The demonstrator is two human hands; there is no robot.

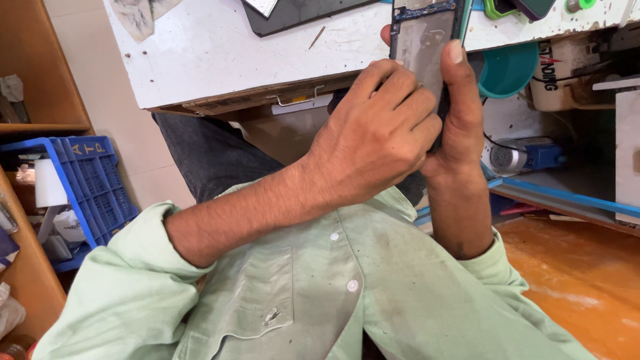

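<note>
An opened phone (422, 35) with its back cover off shows a grey inner plate and a dark circuit strip. It is held upright in front of my chest, over the edge of the white worktable (220, 47). My left hand (373, 137) crosses in from the left, fingers curled against the phone's lower part. My right hand (460, 127) grips the phone's right side, with the thumb pressed flat along its edge. The phone's lower half is hidden behind my left hand's fingers.
A black flat panel (300, 15) lies on the table top. A teal bowl (508, 70), a white container (557, 77) and a small blue device (523, 157) sit at the right. A blue plastic crate (93, 180) stands by a wooden shelf at the left. Orange floor (587, 280) shows lower right.
</note>
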